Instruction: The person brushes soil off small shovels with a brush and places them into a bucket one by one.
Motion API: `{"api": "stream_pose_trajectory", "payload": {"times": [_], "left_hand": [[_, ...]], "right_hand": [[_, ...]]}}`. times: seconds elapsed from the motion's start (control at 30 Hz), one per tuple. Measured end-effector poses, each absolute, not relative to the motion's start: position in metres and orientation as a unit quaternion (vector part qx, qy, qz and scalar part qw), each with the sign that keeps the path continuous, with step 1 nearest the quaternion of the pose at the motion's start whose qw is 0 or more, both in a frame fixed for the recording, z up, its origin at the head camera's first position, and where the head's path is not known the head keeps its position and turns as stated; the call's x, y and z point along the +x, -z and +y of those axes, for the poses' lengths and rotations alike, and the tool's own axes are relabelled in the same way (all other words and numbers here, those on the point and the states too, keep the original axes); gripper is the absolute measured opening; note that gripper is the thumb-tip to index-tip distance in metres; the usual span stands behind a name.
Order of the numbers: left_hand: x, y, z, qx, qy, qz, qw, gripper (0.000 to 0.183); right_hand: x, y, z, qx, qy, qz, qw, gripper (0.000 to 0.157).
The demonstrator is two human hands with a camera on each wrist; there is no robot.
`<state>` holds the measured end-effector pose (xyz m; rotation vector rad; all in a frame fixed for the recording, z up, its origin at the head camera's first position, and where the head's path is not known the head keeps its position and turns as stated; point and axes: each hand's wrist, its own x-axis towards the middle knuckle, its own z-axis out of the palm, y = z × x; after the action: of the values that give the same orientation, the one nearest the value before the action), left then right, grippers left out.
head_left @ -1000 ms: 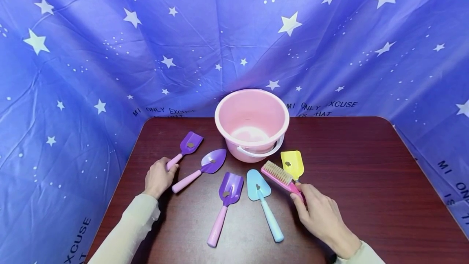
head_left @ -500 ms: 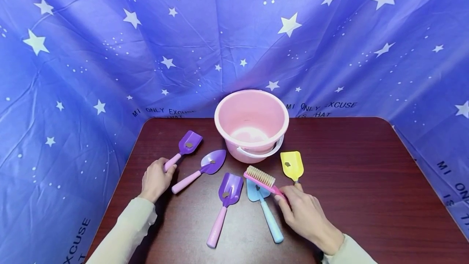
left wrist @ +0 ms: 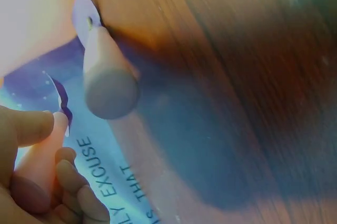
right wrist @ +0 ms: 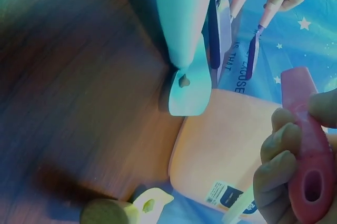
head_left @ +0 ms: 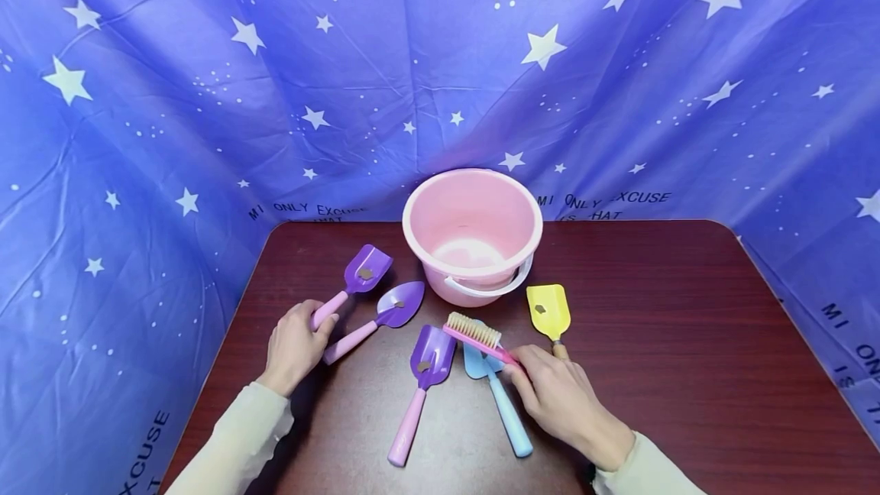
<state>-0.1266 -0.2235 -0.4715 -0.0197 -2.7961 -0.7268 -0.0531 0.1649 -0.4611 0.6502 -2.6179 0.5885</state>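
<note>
My left hand [head_left: 294, 346] grips the pink handle of a purple hand shovel [head_left: 367, 269]. In the left wrist view, thumb and fingers wrap that handle [left wrist: 39, 166]. Close beside it lies a pointed purple trowel [head_left: 402, 304] with a pink handle. A pink brush [head_left: 473, 336], bristles up, is held by its handle in my right hand [head_left: 560, 399]; the right wrist view shows fingers curled round the handle [right wrist: 310, 166]. The brush head overlaps the blade of a light blue trowel [head_left: 509, 412]. Left of that lies another purple shovel [head_left: 433, 357].
A pink bucket [head_left: 436, 281] with a white handle stands at the back middle of the dark wooden table [head_left: 660, 273]. A yellow shovel [head_left: 548, 313] lies just beyond my right hand. Blue starry cloth [head_left: 385, 44] hangs behind and at both sides.
My right hand has carried the brush left, from beside the yellow shovel to over the blue trowel. The left hand's shovel has shifted slightly right, its handle now overlapping nearer the pointed trowel.
</note>
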Motion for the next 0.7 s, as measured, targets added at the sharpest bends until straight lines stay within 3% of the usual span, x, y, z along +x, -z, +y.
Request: {"api": "stream_pose_trajectory", "payload": {"times": [0.2, 0.7], "left_hand": [[-0.115, 0.466, -0.218, -0.031, 0.247, -0.957, 0.147, 0.022], [-0.083, 0.463, -0.204, -0.065, 0.235, -0.955, 0.172, 0.021]], "right_hand": [[-0.054, 0.459, 0.159, 0.236, -0.217, -0.929, 0.183, 0.006], [-0.058, 0.451, 0.145, 0.201, -0.22, -0.941, 0.159, 0.022]]}}
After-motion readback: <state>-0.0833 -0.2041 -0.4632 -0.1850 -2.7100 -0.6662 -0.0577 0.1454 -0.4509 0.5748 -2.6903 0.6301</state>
